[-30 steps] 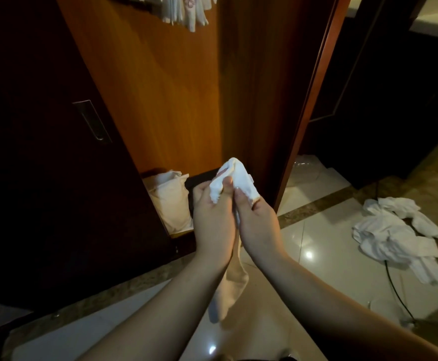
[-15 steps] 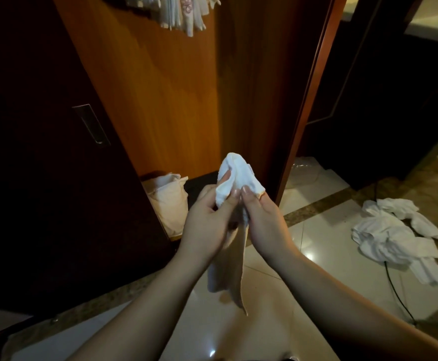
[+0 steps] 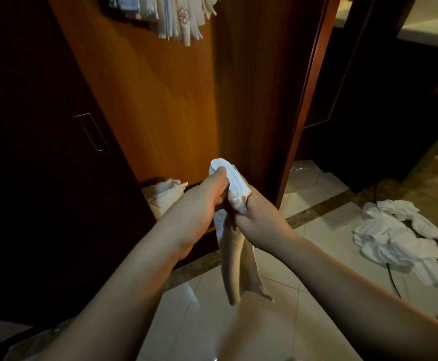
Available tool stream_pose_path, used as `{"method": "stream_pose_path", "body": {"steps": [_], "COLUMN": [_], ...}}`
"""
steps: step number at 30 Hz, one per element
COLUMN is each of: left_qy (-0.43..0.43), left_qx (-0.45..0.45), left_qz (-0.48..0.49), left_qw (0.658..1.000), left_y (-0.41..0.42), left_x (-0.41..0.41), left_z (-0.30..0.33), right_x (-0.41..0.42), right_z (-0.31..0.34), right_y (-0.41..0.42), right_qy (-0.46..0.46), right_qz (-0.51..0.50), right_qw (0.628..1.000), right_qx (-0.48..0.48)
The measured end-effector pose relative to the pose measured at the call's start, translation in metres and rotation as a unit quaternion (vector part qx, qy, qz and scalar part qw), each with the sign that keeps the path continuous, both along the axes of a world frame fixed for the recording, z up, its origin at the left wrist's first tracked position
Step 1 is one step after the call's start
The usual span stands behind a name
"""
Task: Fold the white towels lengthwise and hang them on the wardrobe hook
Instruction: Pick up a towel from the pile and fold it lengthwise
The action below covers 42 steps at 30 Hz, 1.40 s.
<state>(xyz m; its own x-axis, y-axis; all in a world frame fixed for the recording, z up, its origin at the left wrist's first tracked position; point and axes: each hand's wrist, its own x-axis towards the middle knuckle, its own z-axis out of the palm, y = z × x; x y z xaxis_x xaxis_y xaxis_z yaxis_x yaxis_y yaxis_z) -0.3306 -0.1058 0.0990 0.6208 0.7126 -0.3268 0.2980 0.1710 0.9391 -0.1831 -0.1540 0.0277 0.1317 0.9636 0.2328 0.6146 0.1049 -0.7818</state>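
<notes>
Both my hands hold one white towel (image 3: 234, 183) in front of the open wardrobe. The towel is folded into a narrow strip; its bunched top sticks up above my fingers and its two ends hang down between my forearms. My left hand (image 3: 207, 196) grips the upper part with the thumb pressed on top. My right hand (image 3: 256, 212) grips it just below, from the right. Several towels (image 3: 171, 16) hang at the top of the wardrobe's wooden back panel; the hook itself is hidden. A heap of loose white towels (image 3: 397, 235) lies on the tiled floor at right.
A dark wardrobe door (image 3: 43, 152) with a recessed metal handle (image 3: 93, 132) stands at left. A pale cloth bag (image 3: 163, 195) sits on the wardrobe floor. A black cable (image 3: 392, 280) runs under the heap. A dark cabinet fills the right background.
The towel's top has tipped over to the right and my left thumb now presses on it. The hanging ends have swung lower and straighter. The view has tilted up slightly toward the hung towels.
</notes>
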Motion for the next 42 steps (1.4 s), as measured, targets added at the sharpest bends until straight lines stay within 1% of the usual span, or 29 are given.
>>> {"method": "stream_pose_path", "body": {"steps": [2, 3, 5, 6, 7, 8, 10, 12, 13, 15, 18, 20, 21, 24, 26, 29, 33, 38, 42], "left_qy": [-0.033, -0.072, -0.143, -0.149, -0.137, -0.120, -0.106, -0.114, -0.131, -0.174, -0.215, -0.243, -0.256, -0.269, -0.273, -0.284, -0.302, -0.303, -0.291], "left_qx": [0.050, 0.091, 0.194, 0.235, 0.261, 0.257, 0.189, 0.163, 0.159, 0.153, 0.183, 0.173, 0.166, 0.155, 0.146, 0.141, 0.123, 0.112, 0.105], "left_qz": [0.020, 0.044, 0.125, 0.162, 0.177, 0.165, 0.102, 0.033, 0.020, 0.030, 0.049, 0.075, 0.082, 0.102, 0.123, 0.130, 0.121, 0.095, 0.070], "left_qw": [0.998, 0.992, 0.962, 0.947, 0.939, 0.945, 0.971, 0.979, 0.978, 0.972, 0.958, 0.951, 0.949, 0.945, 0.943, 0.939, 0.937, 0.942, 0.948], "left_y": [0.001, 0.002, 0.011, 0.017, 0.023, 0.029, 0.041, 0.053, 0.058, 0.064, 0.065, 0.065, 0.064, 0.066, 0.070, 0.075, 0.079, 0.088, 0.097], "left_x": [-0.002, -0.005, -0.009, -0.009, -0.008, -0.006, 0.001, 0.003, 0.004, 0.006, 0.014, 0.020, 0.022, 0.024, 0.025, 0.029, 0.033, 0.037, 0.038], "left_z": [0.007, 0.010, 0.008, 0.006, 0.004, 0.003, 0.002, 0.005, 0.008, 0.018, 0.036, 0.046, 0.050, 0.064, 0.073, 0.086, 0.105, 0.131, 0.152], "right_x": [0.006, 0.011, 0.018, 0.019, 0.020, 0.020, 0.019, 0.017, 0.016, 0.017, 0.016, 0.020, 0.023, 0.032, 0.035, 0.034, 0.034, 0.037, 0.038], "right_z": [0.004, 0.008, 0.021, 0.029, 0.037, 0.044, 0.058, 0.071, 0.076, 0.086, 0.100, 0.104, 0.103, 0.088, 0.074, 0.061, 0.061, 0.071, 0.083], "right_y": [0.003, 0.004, 0.006, 0.007, 0.008, 0.009, 0.013, 0.018, 0.020, 0.024, 0.030, 0.035, 0.036, 0.038, 0.038, 0.038, 0.037, 0.041, 0.044], "right_qy": [0.034, 0.052, 0.076, 0.091, 0.103, 0.106, 0.091, 0.085, 0.094, 0.111, 0.141, 0.172, 0.198, 0.308, 0.330, 0.335, 0.262, 0.218, 0.237], "right_qz": [-0.016, -0.019, -0.023, -0.023, -0.020, -0.018, -0.007, -0.006, -0.013, -0.029, -0.047, -0.061, -0.053, 0.018, 0.041, 0.033, 0.017, -0.006, 0.007], "right_qw": [0.999, 0.998, 0.997, 0.995, 0.994, 0.993, 0.993, 0.990, 0.986, 0.976, 0.966, 0.964, 0.963, 0.946, 0.939, 0.939, 0.964, 0.976, 0.971], "right_qx": [-0.002, 0.002, 0.023, 0.028, 0.033, 0.042, 0.070, 0.115, 0.140, 0.186, 0.212, 0.195, 0.176, 0.104, 0.084, 0.070, 0.036, 0.017, 0.037]}}
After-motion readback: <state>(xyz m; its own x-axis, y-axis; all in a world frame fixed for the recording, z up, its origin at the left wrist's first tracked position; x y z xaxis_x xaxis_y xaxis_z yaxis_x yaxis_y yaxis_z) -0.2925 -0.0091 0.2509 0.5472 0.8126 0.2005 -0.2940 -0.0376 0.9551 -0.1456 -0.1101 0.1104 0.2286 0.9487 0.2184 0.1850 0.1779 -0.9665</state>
